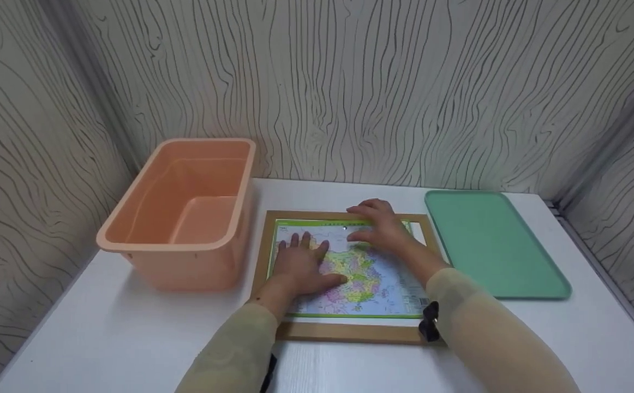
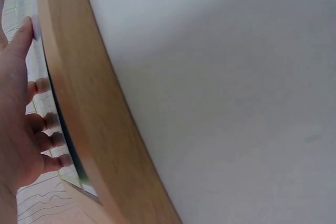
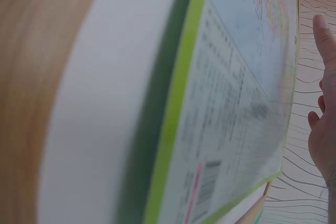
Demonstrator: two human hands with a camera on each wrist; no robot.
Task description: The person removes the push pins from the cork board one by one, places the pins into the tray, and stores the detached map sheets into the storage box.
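A map puzzle (image 1: 369,284) with a green border lies in a wooden frame (image 1: 350,332) on the white table (image 1: 104,333). My left hand (image 1: 303,262) rests flat on the map's left part, fingers straight and spread. My right hand (image 1: 380,226) lies on the map's upper middle, fingers relaxed and slightly bent, touching its top edge. In the left wrist view the left hand (image 2: 21,124) shows beside the frame (image 2: 89,129). The right wrist view shows the map (image 3: 231,103) close up and the right hand (image 3: 325,129) at the edge.
An empty peach plastic bin (image 1: 186,213) stands left of the frame. A green tray (image 1: 491,243) lies to its right. Patterned walls close in behind and on both sides.
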